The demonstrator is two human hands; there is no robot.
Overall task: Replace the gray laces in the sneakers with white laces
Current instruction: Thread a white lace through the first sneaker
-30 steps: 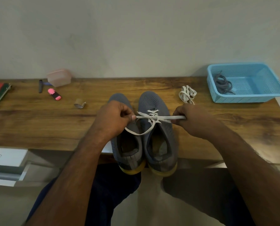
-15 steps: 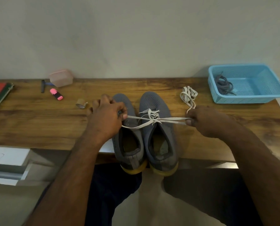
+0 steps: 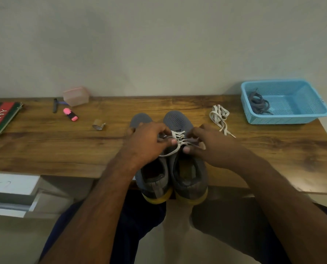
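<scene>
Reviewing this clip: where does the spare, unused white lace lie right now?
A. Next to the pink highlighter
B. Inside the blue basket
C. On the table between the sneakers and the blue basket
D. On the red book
C: the spare white lace lies bundled on the table, right of the sneakers and left of the blue basket.

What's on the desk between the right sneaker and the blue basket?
In the head view, a loose white lace lies bundled on the wooden desk between the right sneaker and blue basket.

Bare forearms, no sleeves showing; dark navy trousers [image 3: 139, 216] on the legs.
</scene>
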